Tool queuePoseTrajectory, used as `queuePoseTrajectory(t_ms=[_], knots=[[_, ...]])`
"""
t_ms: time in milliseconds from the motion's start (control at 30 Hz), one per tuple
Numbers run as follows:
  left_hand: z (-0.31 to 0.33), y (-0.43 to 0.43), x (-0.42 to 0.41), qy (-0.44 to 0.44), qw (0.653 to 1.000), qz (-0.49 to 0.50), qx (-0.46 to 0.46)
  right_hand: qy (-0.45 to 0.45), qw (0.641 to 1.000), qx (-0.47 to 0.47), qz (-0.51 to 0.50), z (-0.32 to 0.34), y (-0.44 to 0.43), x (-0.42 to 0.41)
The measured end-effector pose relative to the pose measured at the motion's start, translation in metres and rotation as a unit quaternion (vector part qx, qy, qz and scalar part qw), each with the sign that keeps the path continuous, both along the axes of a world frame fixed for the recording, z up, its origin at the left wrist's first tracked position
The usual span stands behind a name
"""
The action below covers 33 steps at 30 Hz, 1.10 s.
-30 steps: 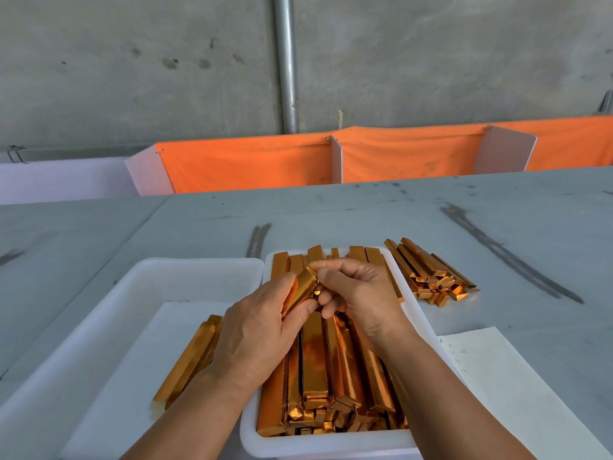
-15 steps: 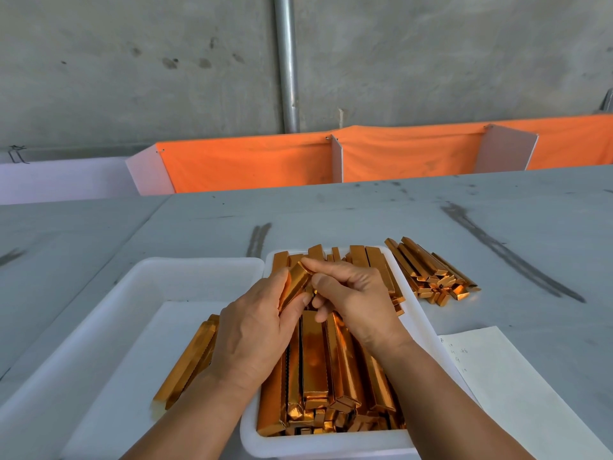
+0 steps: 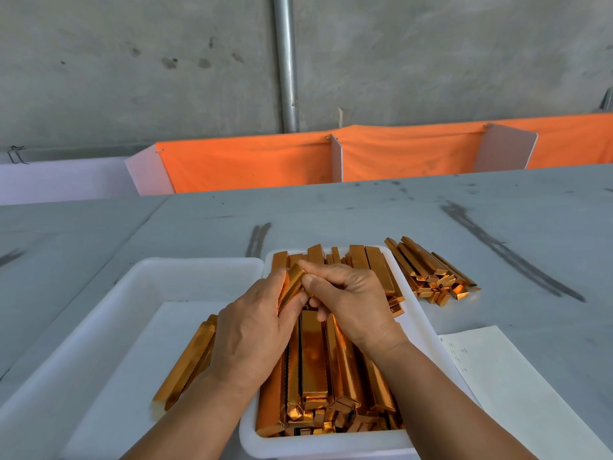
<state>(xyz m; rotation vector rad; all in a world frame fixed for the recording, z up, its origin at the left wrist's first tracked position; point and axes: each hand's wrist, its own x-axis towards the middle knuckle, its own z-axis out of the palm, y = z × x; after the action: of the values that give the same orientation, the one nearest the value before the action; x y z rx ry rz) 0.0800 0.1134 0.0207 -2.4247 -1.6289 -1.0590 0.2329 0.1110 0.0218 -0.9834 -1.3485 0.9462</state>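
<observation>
Both hands, left hand point(image 3: 252, 330) and right hand point(image 3: 351, 303), grip one gold box point(image 3: 292, 283) just above the box-filled white tray point(image 3: 331, 447) at the tabletop's point(image 3: 497, 207) near edge, with a second tray point(image 3: 99, 327) touching its left side.

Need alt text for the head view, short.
The left hand and right hand grip one long shiny gold cardboard box above a white plastic tray packed with similar boxes. A larger white plastic tray to its left holds a few gold boxes. On the right, a loose pile of gold boxes and a white paper sheet lie on the grey table.
</observation>
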Motion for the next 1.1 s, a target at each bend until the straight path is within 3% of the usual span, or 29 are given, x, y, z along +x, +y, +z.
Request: queuePoseTrajectory(t_ms=[267, 700, 900, 1100], knots=[[0.004, -0.001, 0.005, 0.011, 0.999, 0.03, 0.011, 0.048, 0.999, -0.013, 0.009, 0.004, 0.001, -0.005], [0.01, -0.008, 0.009, 0.054, 0.998, 0.037, 0.002, 0.03, 0.999, -0.001, -0.029, 0.002, 0.001, -0.004], [0.01, -0.007, 0.009, 0.05, 0.998, 0.027, 0.015, 0.107, 0.994, -0.035, 0.0, 0.007, 0.003, 0.001], [0.009, -0.008, 0.008, 0.045, 0.998, 0.018, 0.026, 0.07, 0.997, -0.021, -0.022, 0.008, 0.002, 0.001]])
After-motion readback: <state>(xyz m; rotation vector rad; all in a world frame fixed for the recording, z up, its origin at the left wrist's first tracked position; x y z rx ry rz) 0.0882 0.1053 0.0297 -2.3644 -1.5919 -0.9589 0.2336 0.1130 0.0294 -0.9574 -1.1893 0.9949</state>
